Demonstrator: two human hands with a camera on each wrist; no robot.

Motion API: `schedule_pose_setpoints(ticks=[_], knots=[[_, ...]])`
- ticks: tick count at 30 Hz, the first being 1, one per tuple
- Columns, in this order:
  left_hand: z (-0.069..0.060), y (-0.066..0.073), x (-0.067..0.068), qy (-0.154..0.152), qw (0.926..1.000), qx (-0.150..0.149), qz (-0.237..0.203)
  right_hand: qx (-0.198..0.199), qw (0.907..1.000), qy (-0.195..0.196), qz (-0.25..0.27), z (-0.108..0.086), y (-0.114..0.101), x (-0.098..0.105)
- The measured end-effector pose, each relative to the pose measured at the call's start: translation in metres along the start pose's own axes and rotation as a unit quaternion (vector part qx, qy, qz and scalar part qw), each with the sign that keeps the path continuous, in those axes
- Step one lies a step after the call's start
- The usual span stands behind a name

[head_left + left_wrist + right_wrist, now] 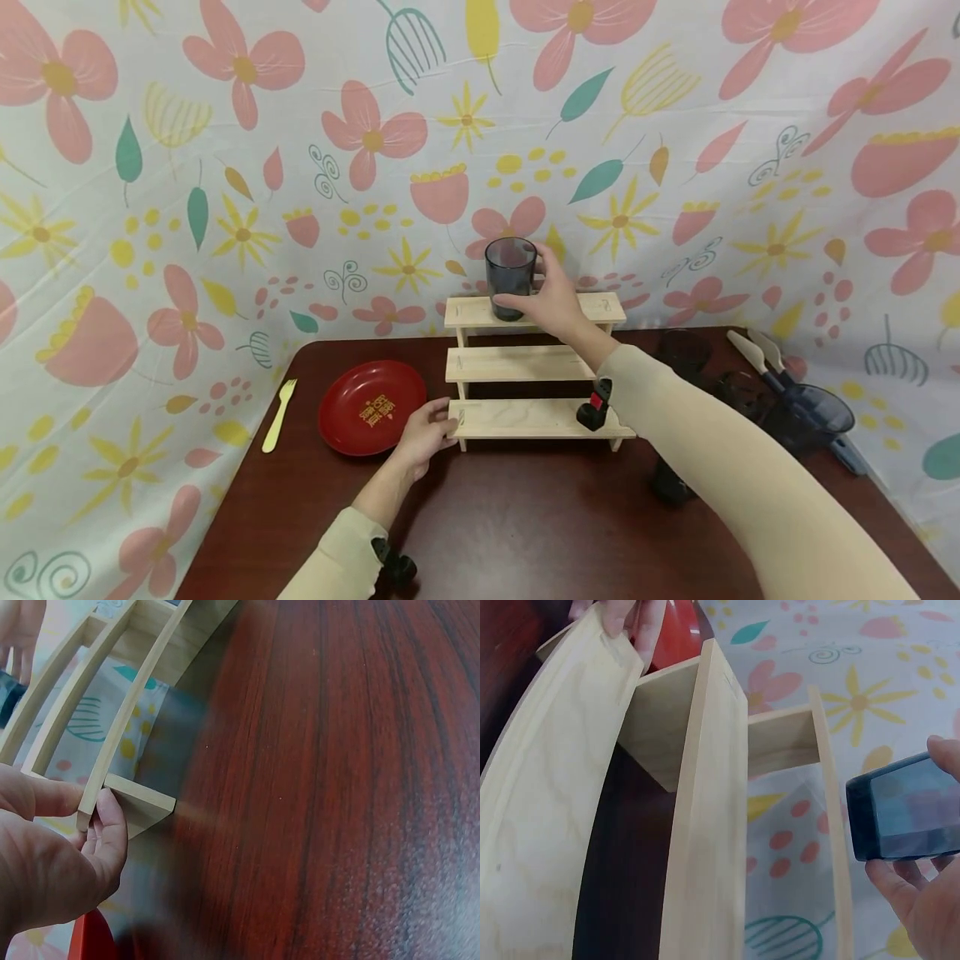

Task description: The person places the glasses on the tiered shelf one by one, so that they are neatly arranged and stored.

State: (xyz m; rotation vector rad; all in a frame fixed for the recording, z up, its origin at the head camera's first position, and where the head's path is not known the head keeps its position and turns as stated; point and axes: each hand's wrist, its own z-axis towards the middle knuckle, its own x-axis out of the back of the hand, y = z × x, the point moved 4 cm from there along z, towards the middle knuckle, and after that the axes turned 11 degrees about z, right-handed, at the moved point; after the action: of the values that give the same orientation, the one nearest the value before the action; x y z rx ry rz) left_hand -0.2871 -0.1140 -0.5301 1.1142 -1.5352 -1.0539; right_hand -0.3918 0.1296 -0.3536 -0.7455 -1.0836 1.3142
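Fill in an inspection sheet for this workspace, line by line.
Surface: dark reddish-brown table with visible wood grain, shiny in front.
Job's things: pale wooden rack with three tiers, standing upright; smoky drinking glass, upright at the top tier, contact with it unclear.
Clutter: red plate and yellow fork left of the rack; another smoky glass, pale-handled utensils and other dark items, hard to make out, on the right.
Grips: left grip pinches the left end of the lowest tier; right grip holds the drinking glass.
Cables: nothing seen.
Surroundings: flower-patterned cloth behind the table and along its sides.
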Motion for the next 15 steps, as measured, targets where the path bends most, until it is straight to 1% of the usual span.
schedule_pose_setpoints(ticks=[5,15], knots=[[-0.001,-0.001,0.0,-0.004,1.0,-0.004,0.001,-0.006,0.9999,0.008,0.004,0.006,0.004,-0.009],[0.001,-0.001,0.0,-0.001,1.0,-0.007,0.006,-0.007,0.9997,0.005,0.023,0.011,0.0,-0.025]])
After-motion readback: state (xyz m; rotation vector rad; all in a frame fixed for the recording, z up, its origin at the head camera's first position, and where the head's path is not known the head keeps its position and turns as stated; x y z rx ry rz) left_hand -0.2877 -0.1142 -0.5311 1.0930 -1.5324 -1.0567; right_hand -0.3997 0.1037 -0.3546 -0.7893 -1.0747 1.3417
